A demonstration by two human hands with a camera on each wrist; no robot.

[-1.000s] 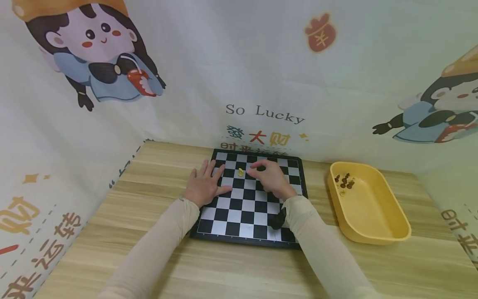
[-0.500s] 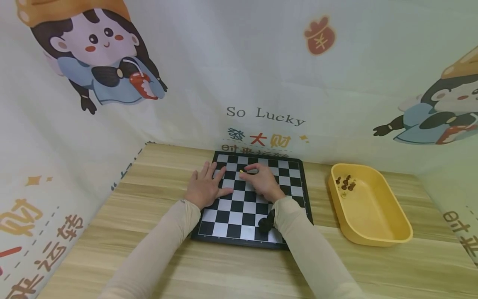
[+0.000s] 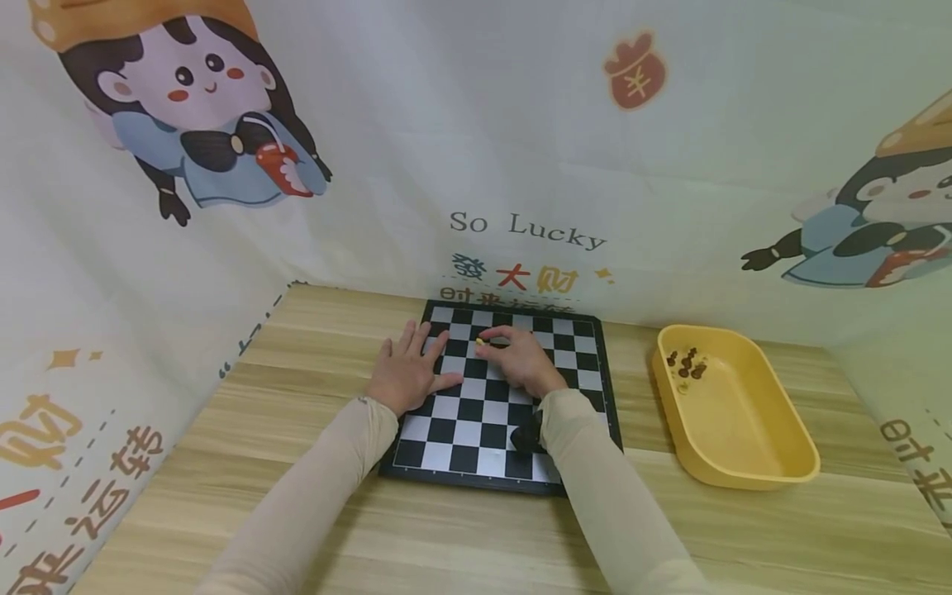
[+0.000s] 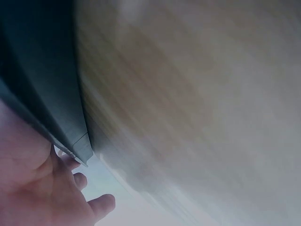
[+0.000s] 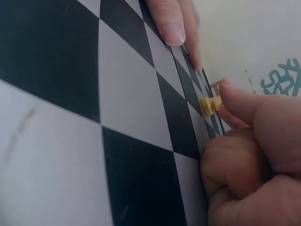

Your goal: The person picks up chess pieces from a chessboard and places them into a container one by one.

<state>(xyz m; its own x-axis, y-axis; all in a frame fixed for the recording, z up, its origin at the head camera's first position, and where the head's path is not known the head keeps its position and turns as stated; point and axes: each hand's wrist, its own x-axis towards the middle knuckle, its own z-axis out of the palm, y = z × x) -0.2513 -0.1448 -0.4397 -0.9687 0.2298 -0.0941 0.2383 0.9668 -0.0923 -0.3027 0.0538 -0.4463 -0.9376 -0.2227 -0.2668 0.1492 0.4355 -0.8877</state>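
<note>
A black-and-white chessboard (image 3: pixel 467 432) lies on the wooden table. My right hand (image 3: pixel 524 362) pinches a small pale-yellow chess piece (image 3: pixel 479 340) between thumb and index finger on the board's far half. In the right wrist view, the base of the piece (image 5: pixel 209 106) faces the board, its upper part hidden by my fingers; the other fingers are curled. With its fingers spread, my left hand (image 3: pixel 405 372) rests over the board's left edge. The left wrist view shows the dark side of the board (image 4: pixel 51 80) against the palm (image 4: pixel 37 188).
A yellow plastic tray (image 3: pixel 744 413) stands to the right of the board, with several dark-brown chess pieces (image 3: pixel 686 364) and a pale one (image 3: pixel 683 387) in its far left corner. Behind the table (image 3: pixel 461 537) hangs a printed cloth (image 3: pixel 387 165). Something black (image 3: pixel 525 434) is at the right wrist.
My right hand has moved left to the pale-yellow chess piece, which stood by itself on the board, and now pinches it. The left hand has stayed in place.
</note>
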